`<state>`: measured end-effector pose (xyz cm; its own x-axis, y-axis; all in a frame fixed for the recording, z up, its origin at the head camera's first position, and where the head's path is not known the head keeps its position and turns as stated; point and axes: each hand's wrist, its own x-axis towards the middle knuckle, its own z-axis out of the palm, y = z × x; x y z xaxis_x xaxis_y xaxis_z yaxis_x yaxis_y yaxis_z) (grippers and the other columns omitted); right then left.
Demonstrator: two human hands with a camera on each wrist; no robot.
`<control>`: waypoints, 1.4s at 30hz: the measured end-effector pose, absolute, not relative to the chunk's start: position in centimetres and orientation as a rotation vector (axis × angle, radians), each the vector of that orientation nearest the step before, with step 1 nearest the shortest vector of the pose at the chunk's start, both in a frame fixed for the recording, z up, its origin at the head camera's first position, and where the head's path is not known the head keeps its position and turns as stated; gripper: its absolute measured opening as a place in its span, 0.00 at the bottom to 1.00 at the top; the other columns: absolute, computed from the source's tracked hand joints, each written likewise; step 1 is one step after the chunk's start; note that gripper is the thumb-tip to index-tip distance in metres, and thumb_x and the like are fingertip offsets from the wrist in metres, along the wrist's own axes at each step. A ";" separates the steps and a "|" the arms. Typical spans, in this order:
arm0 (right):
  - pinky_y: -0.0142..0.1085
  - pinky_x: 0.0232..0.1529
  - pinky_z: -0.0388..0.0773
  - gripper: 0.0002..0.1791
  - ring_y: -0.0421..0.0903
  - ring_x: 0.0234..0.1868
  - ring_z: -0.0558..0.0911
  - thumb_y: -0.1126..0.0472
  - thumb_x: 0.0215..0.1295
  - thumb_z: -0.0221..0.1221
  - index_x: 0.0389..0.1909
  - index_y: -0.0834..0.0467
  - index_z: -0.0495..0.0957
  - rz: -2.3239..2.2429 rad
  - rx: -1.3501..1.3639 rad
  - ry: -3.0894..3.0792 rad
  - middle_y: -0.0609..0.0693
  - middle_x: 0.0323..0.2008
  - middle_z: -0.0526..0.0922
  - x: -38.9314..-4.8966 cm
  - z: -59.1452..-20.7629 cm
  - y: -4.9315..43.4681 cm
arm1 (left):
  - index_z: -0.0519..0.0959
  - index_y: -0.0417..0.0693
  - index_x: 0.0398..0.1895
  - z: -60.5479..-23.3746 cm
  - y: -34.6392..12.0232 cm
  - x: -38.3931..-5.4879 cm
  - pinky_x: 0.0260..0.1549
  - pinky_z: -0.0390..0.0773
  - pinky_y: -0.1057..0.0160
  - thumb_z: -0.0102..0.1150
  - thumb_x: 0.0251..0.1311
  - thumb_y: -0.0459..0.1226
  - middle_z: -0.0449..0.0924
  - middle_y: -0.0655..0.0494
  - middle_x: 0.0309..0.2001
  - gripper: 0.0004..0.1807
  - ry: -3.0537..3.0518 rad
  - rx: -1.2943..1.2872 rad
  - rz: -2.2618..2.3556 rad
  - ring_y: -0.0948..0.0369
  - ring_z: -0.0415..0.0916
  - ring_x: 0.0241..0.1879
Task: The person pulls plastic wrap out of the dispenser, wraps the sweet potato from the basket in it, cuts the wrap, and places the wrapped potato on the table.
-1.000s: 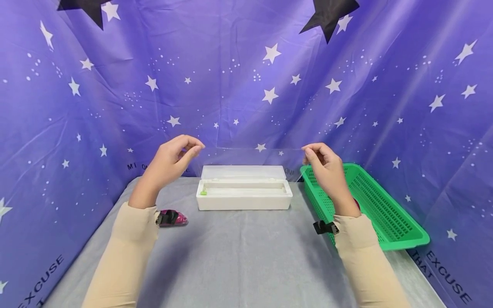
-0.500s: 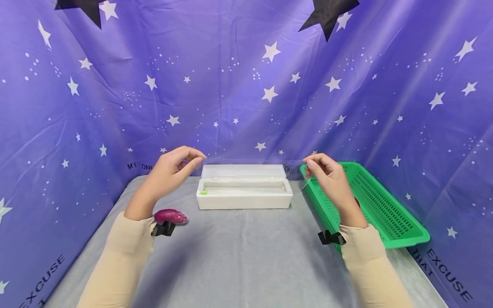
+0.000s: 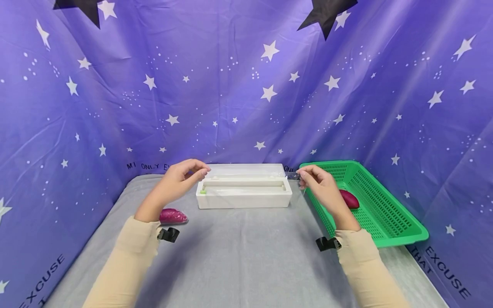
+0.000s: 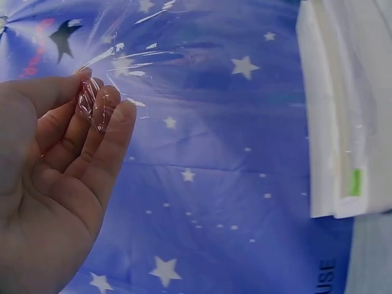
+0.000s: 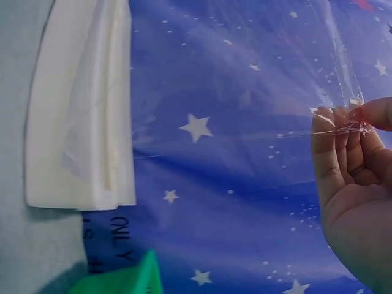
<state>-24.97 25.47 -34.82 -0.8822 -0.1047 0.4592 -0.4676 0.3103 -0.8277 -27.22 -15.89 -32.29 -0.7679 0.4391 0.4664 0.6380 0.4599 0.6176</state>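
Observation:
Both hands pinch a sheet of clear cling film (image 4: 131, 64), stretched between them in the air. My left hand (image 3: 179, 179) grips one corner between thumb and fingers, the film bunched at the fingertips. My right hand (image 3: 321, 188) pinches the opposite corner; creases run from it in the right wrist view. Behind and below stands a white cling film dispenser (image 3: 244, 202), its lid (image 3: 244, 170) raised and a green slider (image 3: 203, 192) at its left end. By my left wrist lies a purple-red, tapered, sweet-potato-like item (image 3: 174, 216) in shiny clear wrap, partly hidden by the wrist.
A green slotted basket (image 3: 400, 239) stands at the right, partly behind my right forearm. Inside it lies another purple-red item (image 3: 349, 199). A grey cloth (image 3: 242, 256) covers the table, and a purple star-printed curtain (image 3: 231, 85) encloses the back and sides.
Both hands have come down from above the dispenser with the film, staying about as far apart. The purple-red item in the basket now shows more from behind the right arm.

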 end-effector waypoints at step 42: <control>0.33 0.33 0.74 0.07 0.40 0.28 0.75 0.65 0.69 0.55 0.32 0.60 0.79 1.315 0.518 -2.770 0.45 0.24 0.77 -23.1 -48.3 25.4 | 0.82 0.43 0.41 -47.4 -15.7 -25.9 0.39 0.79 0.63 0.57 0.71 0.37 0.82 0.53 0.35 0.07 -2.753 -1.089 -1.353 0.65 0.76 0.37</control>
